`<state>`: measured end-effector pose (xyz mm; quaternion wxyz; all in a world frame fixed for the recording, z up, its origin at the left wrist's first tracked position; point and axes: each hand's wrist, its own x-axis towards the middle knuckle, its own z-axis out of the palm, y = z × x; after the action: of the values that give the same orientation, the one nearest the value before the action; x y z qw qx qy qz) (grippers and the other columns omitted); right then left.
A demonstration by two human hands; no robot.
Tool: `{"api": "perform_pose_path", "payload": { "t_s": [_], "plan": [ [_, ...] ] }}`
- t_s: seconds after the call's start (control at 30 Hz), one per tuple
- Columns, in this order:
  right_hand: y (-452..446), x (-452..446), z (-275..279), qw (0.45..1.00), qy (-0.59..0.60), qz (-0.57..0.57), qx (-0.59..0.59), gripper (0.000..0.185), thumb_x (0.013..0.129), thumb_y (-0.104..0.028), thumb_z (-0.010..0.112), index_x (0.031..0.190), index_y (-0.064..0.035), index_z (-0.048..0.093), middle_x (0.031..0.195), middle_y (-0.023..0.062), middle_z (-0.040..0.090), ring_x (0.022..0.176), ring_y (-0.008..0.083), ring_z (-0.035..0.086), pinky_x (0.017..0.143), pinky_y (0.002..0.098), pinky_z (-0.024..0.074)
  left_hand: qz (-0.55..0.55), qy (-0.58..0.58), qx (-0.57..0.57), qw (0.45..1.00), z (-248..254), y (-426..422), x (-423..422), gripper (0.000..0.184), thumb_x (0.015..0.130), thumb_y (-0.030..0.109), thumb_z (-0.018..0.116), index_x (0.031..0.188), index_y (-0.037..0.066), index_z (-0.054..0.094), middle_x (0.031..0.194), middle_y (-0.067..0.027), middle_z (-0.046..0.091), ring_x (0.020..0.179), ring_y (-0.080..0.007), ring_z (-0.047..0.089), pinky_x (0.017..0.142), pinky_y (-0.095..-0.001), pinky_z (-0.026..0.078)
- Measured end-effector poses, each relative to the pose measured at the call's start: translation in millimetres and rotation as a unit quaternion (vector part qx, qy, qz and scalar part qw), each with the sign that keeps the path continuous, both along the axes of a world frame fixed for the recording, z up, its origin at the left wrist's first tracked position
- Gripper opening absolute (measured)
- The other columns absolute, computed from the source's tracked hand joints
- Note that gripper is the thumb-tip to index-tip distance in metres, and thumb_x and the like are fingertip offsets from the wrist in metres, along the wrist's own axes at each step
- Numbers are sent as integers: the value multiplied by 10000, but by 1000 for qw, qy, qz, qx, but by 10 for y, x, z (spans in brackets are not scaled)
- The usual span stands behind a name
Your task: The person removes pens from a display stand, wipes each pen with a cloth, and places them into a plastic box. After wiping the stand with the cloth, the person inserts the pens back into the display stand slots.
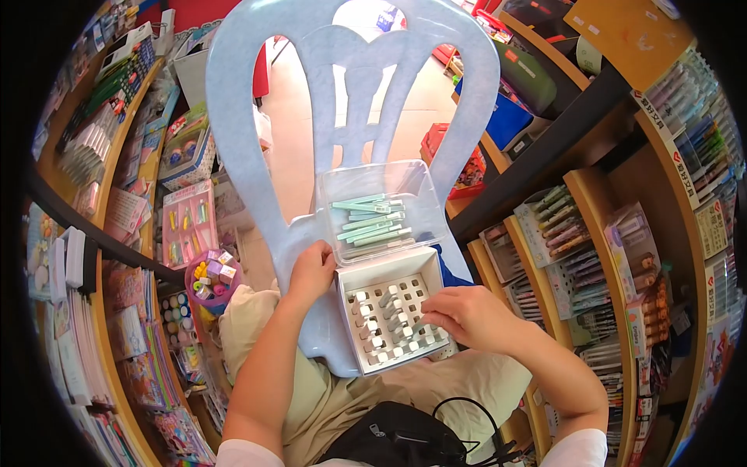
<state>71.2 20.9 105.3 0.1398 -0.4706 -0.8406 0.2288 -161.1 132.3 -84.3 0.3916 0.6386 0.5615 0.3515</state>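
A white box (349, 321) with a perforated insert sits on the seat of a pale blue plastic chair (292, 249). Several short white-and-grey sticks, perhaps pens, stand upright in its holes. Behind it, a clear plastic container (430, 214) holds a loose pile of mint-green pens (372, 226). My left hand (313, 270) is closed at the white box's back left corner, where the container meets it. Over the right side of the holes, my right hand (467, 314) is pinched with fingertips down; whatever is between them is hidden.
Shelves of pens (564, 222) rise close on my right. To the left are shelves of notebooks (85, 342), a pink boxed set (189, 222) and a purple bucket of small items (214, 276). A black bag (397, 436) lies on my lap.
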Motion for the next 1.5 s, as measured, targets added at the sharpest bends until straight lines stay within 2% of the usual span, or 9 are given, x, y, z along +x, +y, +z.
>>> {"api": "perform_pose_path", "payload": {
  "t_s": [0.17,0.27,0.47,0.67,0.77,0.87,1.07,1.27,1.5],
  "plan": [
    [21,85,81,1000,-23,-4,4,169,835,-191,645,870,-26,649,733,128,630,625,304,603,572,358,482,2,-13,-25,1000,62,-24,14,148,839,147,570,828,0,572,658,-143,604,576,-246,580,570,-354,447],
    [4,86,-20,997,-52,-56,-24,213,832,-230,659,817,-19,655,652,135,605,560,295,585,529,354,462,3,-15,-20,1000,31,-15,11,148,840,146,568,828,-2,572,657,-140,604,573,-243,579,568,-351,446],
    [20,3,-98,986,-18,-160,-39,446,821,-381,648,616,8,572,527,189,502,518,373,521,499,414,413,2,-7,-3,1000,-22,-2,4,167,843,161,570,821,-4,572,658,-145,603,584,-250,581,572,-352,447],
    [12,-46,-29,988,-16,-136,-65,398,826,-346,651,658,7,576,583,185,537,548,361,539,520,411,429,-2,5,0,1000,37,-6,0,182,849,171,570,815,-7,566,626,-134,591,545,-228,571,540,-344,439],
    [-17,-38,-49,998,40,-24,-44,364,830,-313,652,677,10,576,594,174,541,566,348,550,530,400,436,-5,4,-3,1000,105,-25,0,177,851,166,565,814,-7,563,600,-125,581,514,-213,558,518,-343,429],
    [-31,-46,-50,998,52,-14,-36,335,826,-296,657,696,4,585,602,156,546,577,339,554,535,388,438,-5,-1,-11,1000,133,-34,17,168,853,154,555,817,-9,561,588,-123,577,496,-208,548,505,-343,421],
    [9,31,-124,993,5,-107,-53,274,767,-263,723,809,-5,640,660,123,581,552,279,542,503,325,426,-6,-1,1,1000,19,-6,10,155,855,139,540,823,-12,560,599,-128,583,492,-207,544,502,-341,419],
    [-77,-35,-165,995,53,-83,27,299,778,-290,701,710,-18,596,651,122,570,583,318,557,538,375,453,-4,-23,-23,999,-68,24,14,166,854,150,547,845,-14,572,647,-143,604,557,-228,571,554,-346,441],
    [-116,-43,-220,992,41,-112,42,283,756,-287,714,730,-26,610,657,104,566,609,291,573,540,366,455,-8,-28,-17,999,-253,68,-15,188,854,172,565,866,-14,583,724,-159,632,641,-250,592,620,-345,457]
  ]
}}
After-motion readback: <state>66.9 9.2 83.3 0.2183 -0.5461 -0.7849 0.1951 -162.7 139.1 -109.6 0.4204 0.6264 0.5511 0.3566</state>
